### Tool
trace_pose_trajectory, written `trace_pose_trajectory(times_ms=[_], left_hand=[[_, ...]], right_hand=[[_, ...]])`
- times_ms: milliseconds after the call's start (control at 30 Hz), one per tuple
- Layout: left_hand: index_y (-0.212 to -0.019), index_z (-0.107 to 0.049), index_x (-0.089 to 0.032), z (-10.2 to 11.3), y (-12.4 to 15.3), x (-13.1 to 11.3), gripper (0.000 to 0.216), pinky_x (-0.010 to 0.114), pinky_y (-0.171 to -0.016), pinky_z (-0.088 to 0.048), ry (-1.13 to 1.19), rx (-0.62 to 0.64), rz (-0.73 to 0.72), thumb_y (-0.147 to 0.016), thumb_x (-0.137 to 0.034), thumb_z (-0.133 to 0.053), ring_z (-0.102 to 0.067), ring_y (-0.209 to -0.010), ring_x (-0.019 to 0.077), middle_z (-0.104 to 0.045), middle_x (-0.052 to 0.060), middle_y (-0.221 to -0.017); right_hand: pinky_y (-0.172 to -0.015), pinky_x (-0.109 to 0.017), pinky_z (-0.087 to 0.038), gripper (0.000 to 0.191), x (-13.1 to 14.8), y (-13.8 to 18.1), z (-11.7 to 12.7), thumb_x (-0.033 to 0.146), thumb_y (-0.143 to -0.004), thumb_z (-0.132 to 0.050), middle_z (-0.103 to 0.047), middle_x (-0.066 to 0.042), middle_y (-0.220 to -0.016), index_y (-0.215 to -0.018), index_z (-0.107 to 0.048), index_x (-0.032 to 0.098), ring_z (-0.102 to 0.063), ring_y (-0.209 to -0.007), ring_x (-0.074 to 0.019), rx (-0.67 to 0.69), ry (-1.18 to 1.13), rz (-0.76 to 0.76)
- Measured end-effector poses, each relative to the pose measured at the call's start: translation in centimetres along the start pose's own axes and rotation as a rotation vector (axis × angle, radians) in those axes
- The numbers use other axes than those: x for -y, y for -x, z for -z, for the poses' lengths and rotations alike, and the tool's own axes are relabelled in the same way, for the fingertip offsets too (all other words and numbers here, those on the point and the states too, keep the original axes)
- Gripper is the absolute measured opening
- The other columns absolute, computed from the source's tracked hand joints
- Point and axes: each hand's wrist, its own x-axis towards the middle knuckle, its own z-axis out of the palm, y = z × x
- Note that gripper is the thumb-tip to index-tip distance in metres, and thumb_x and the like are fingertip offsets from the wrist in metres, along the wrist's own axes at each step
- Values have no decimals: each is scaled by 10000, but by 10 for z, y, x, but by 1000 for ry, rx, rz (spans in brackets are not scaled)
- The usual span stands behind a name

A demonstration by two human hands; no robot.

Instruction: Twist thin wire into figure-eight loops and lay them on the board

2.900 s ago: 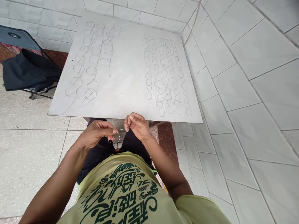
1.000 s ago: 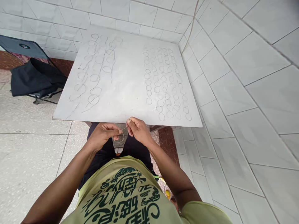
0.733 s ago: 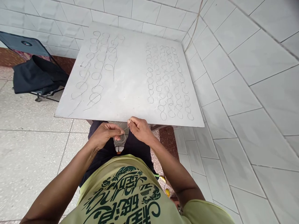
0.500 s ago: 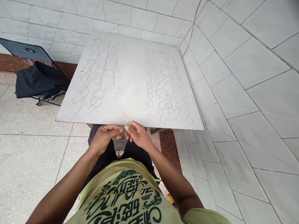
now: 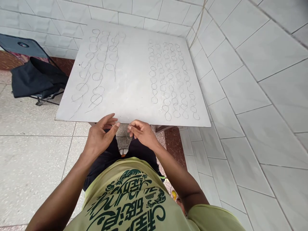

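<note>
Your right hand (image 5: 142, 133) is held just below the near edge of the counter (image 5: 132, 106), over your lap. Its thumb and forefinger are pressed together on a thin wire loop (image 5: 130, 137), which hangs just under the fingertips (image 5: 130, 129); the loop is small and faint, and its full outline cannot be made out.

Your left hand (image 5: 101, 136) is just beside the right one, with a narrow gap between them. Its fingers are spread and extended toward the right hand, and it holds nothing. The tips of its upper fingers overlap the near edge of the counter in the view; whether they touch it cannot be determined.

The counter is a white square board. On its left half lie large wire loops (image 5: 97, 67), set in several rows running from near to far, some joined by long straight tails. On its right half lie small wire loops (image 5: 169, 80), packed closely in several columns that reach nearly to the near right corner. The middle strip of the board between the two groups is bare.

To the far left, on the floor, stands a folding chair (image 5: 19, 46) with a dark cloth (image 5: 36, 77) draped over it. A tiled wall (image 5: 252, 80) runs along the right side.
</note>
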Motion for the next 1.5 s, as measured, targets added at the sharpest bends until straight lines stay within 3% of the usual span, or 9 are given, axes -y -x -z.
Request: trace_pose_trajectory(times_ms=[133,267,500,767,933,1000,1167,1333,1500], left_hand=[[-1269,-757,-230,10,-9,-6,400,364,-954,-587,-154,145,-166,-965,-472,-664,-761,-1060,256,-802,66,-1186],[-1084,-813,-238,7,-13,2,253,326,-869,-598,-222,215,-216,-982,-384,-634,-787,-921,231,-831,20,-986],[-1035,-764,-217,-16,-2,13,263,314,-822,-618,-78,44,-76,-1005,-405,-582,-792,-875,216,-817,32,-919],[-1048,-759,-202,-16,-3,9,289,334,-848,-622,-15,-32,-25,-985,-437,-603,-792,-874,222,-816,42,-909],[-1061,-751,-203,-16,-5,10,273,317,-844,-612,-24,-49,-35,-991,-412,-590,-787,-864,207,-818,38,-940],[-1064,-749,-205,-17,-5,11,270,312,-839,-607,-18,-50,-37,-993,-410,-588,-784,-861,205,-818,37,-951],[-1040,-742,-206,-19,-5,11,270,298,-818,-588,-20,-76,-30,-995,-416,-578,-774,-842,199,-811,36,-937],[-1022,-709,-205,-28,-1,14,285,297,-812,-589,66,-121,30,-1003,-446,-558,-773,-837,193,-810,57,-994],[-1107,-689,-195,-24,-2,26,315,327,-822,-596,2,-27,13,-1014,-454,-537,-776,-849,219,-812,86,-979]], right_hand=[[-567,-236,-411,239,6,2,1,393,-954,-624,-673,7,-694,-829,-648,190,-594,-612,-130,131,59,-43],[-537,-238,-374,253,0,2,-3,408,-945,-637,-649,19,-656,-816,-626,190,-520,-534,-111,100,-12,-81],[-556,-253,-380,263,-11,-3,-11,424,-954,-611,-616,21,-703,-815,-594,201,-490,-565,-113,-119,-18,19],[-701,-280,-477,307,-7,-7,-9,478,-840,-739,-669,8,-783,-866,-643,188,-615,-726,-143,38,-156,-52],[-615,-262,-487,450,-10,-10,-10,460,-769,-816,-723,17,-800,-1039,-553,215,-672,-645,-138,49,-353,-111],[-576,-256,-488,452,-11,-10,-10,448,-781,-813,-727,19,-798,-1058,-541,217,-676,-611,-138,62,-367,-119],[-490,-233,-444,328,-13,-10,-12,480,-872,-728,-712,-12,-806,-884,-581,187,-637,-556,-111,118,-324,-100],[-452,-211,-388,303,-19,-14,-18,490,-905,-674,-663,19,-787,-900,-564,207,-566,-538,-87,23,-339,-86],[-453,-210,-347,252,-20,-15,-14,448,-920,-643,-651,23,-780,-899,-557,212,-525,-532,-87,24,-266,-70]])
